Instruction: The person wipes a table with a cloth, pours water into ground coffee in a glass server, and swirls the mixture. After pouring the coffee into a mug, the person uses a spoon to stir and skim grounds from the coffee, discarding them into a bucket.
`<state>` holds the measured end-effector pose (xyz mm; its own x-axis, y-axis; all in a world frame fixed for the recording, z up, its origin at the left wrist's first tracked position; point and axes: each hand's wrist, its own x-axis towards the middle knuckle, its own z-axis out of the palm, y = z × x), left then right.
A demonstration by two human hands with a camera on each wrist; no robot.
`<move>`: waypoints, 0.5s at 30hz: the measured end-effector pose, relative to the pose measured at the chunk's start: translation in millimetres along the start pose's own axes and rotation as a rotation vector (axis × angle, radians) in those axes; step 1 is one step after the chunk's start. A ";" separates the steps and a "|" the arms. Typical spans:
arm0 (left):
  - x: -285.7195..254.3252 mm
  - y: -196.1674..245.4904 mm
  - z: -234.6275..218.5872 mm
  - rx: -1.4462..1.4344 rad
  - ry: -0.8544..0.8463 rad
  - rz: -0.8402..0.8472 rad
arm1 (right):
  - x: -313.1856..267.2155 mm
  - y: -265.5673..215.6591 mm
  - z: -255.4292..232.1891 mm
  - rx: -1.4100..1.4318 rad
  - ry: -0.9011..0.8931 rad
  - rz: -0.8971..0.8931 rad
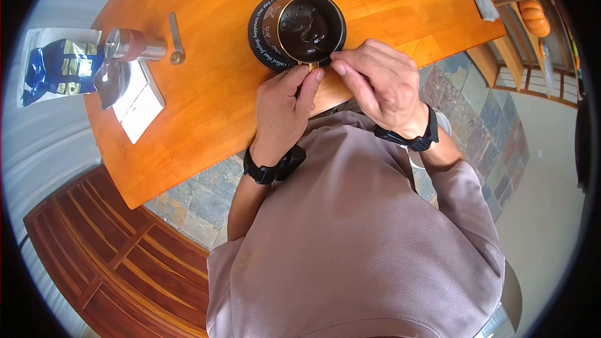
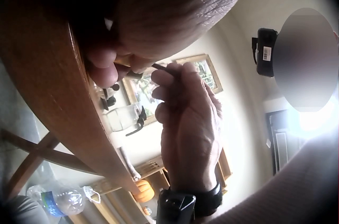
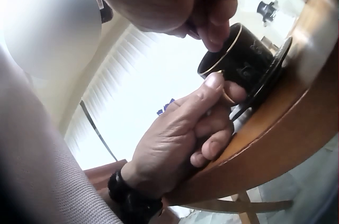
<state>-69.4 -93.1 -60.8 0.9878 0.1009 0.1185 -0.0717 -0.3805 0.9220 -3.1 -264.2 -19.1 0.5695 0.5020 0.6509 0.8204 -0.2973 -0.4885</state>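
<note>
One metal canister [image 1: 136,45] is placed well left of the black cup [image 3: 248,59], too far off, it seems, to be knocked. The cup is seated on a dark saucer [image 1: 256,42] on the desk [image 1: 210,81], dark liquid [image 1: 302,25] held inside. At the cup's near side, the gold handle [image 1: 313,67] is pinched by the left hand [image 1: 280,105], fingers closed; if that pinch were loosened, the cup could be tipped. By the cup's near-right rim, a thin dark item [image 2: 163,69] seems to be pinched by the right hand [image 1: 385,81], fingers drawn together; by a hasty sweep, liquid could be slopped out.
</note>
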 end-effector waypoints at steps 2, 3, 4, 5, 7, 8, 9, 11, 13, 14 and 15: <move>1.6 0.6 0.0 0.007 0.003 0.020 | 3.7 -1.1 5.3 0.068 0.010 0.021; 1.4 1.6 0.1 -0.004 0.005 0.018 | 6.4 -2.2 7.6 0.085 0.016 0.054; 0.9 2.4 0.0 -0.014 0.008 0.016 | 9.1 -1.0 9.4 0.085 0.019 0.054; 0.7 2.8 -0.1 -0.011 0.008 0.020 | 12.9 2.4 11.3 0.080 0.052 0.037; 0.6 2.4 -0.8 0.001 -0.014 -0.017 | 21.3 8.6 11.7 0.062 0.106 0.007; 0.7 2.4 -1.2 0.002 -0.012 -0.015 | 23.8 13.3 11.4 0.063 0.107 0.005; 0.8 2.3 -1.2 0.009 -0.010 -0.011 | 25.5 18.9 10.3 0.017 0.112 -0.037; 0.4 1.2 -0.6 0.012 -0.006 -0.010 | 25.5 22.5 3.1 -0.068 0.089 -0.099; 0.2 -1.2 0.3 0.013 -0.001 -0.004 | 22.4 21.8 -4.2 -0.122 0.053 -0.115; -0.2 -0.8 0.1 0.011 0.001 -0.007 | 20.3 20.4 -6.4 -0.177 0.022 -0.129; 0.4 0.2 -0.4 0.010 0.001 -0.010 | 17.6 18.5 -7.3 -0.176 0.020 -0.130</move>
<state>-69.0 -92.8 -60.4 0.9883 0.1058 0.1098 -0.0606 -0.3886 0.9194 22.4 -266.8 -12.5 0.4581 0.5300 0.7136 0.8822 -0.3697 -0.2917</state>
